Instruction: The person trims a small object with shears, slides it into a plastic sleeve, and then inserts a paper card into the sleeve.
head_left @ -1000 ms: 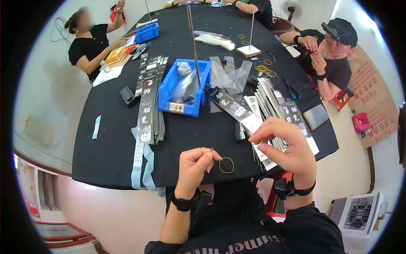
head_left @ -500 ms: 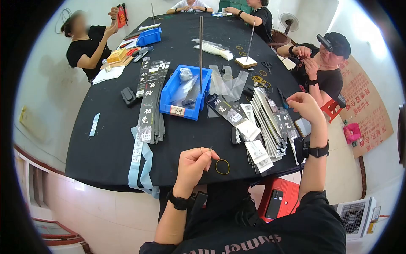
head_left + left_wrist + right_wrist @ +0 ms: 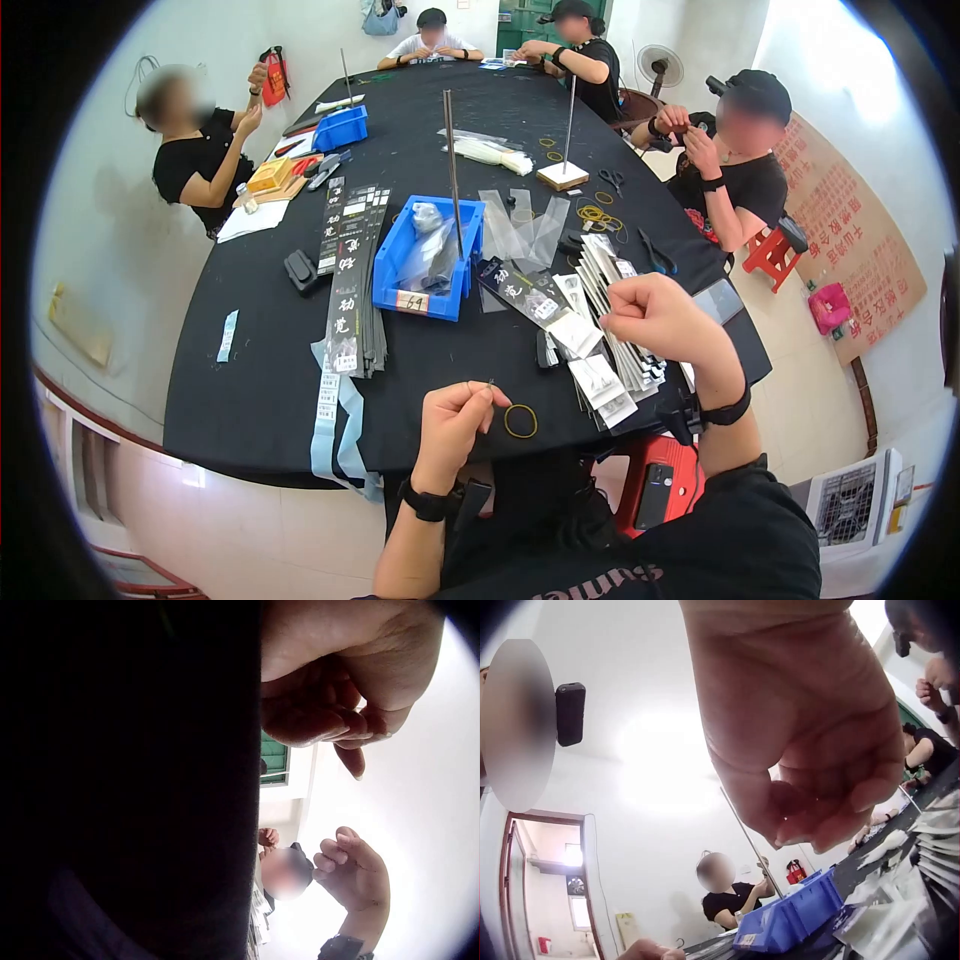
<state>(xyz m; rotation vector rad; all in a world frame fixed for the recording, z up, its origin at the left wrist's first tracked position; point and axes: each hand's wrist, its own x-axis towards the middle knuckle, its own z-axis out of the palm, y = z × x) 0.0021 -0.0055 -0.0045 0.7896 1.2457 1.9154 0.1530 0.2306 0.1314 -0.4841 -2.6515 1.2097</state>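
Note:
My left hand [image 3: 450, 415] is over the front edge of the table and pinches a tiny dark fish hook [image 3: 680, 943] between thumb and forefinger. The hook's curved end stands up from the fingertips in the right wrist view. Just right of those fingertips is a yellowish rubber band [image 3: 520, 421]. My right hand [image 3: 660, 318] is raised over the long packs, wrist bent, fingers curled inward. In the right wrist view its fingertips come together; whether a thin thread lies between them I cannot tell.
A blue bin [image 3: 418, 300] with plastic bags and a metal rod stands mid-table. Long black packs [image 3: 350, 300] lie left of it, white-edged packs [image 3: 605, 320] right. Blue label strips [image 3: 325, 420] hang over the front edge. Pliers [image 3: 655, 255] lie at right. Other people sit around.
My right hand swung outward to the right, then came back in over the packs with its fingers more tightly curled. The left hand keeps its pinch. The head view has shifted.

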